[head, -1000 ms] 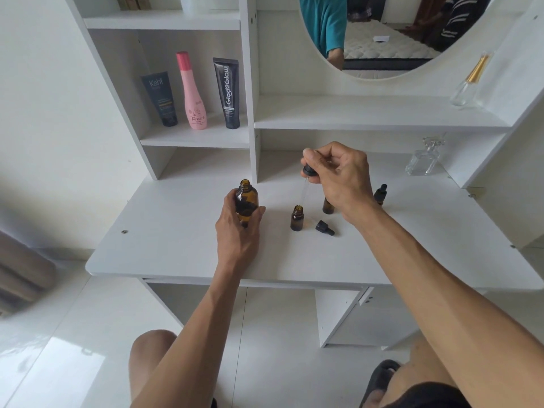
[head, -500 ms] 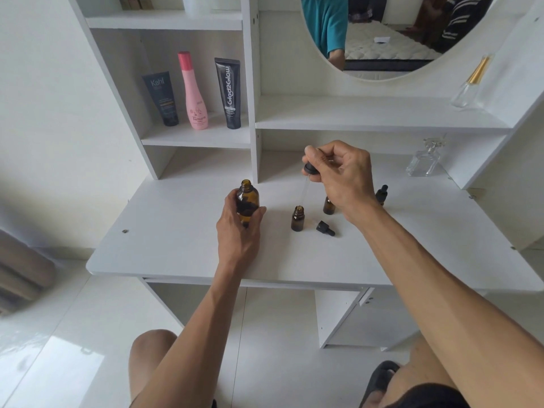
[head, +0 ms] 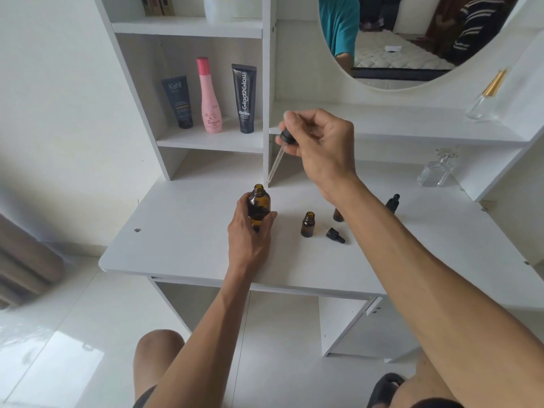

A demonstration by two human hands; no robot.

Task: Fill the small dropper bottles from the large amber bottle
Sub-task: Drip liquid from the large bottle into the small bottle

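Your left hand [head: 250,231] grips the large amber glass bottle [head: 259,206] around its body, thumb on one side and fingers on the other, and holds it upright on the white desk top [head: 182,245]. Its mouth is open and faces up. Your right hand [head: 321,145] is higher and further back, and it pinches the black rubber bulb of the glass dropper pipette [head: 279,153] between thumb and fingers. The long axis of the pipette is tilted: the bulb is up and to the right, the thin tip points down and to the left. The tip stands just beside the bottle mouth, a little to the right of it and slightly above, not yet inside. So I judge that the coming move asks you to bring the tip a little to the left and then go straight down into the neck.

To the right of the large bottle stands one small amber dropper bottle [head: 308,224], uncapped, with a black dropper cap [head: 335,235] lying near it. Further back, a second small bottle [head: 338,214] is partly hidden behind your right forearm, and a third small bottle with its black cap on [head: 392,203] is well apart from the large bottle.
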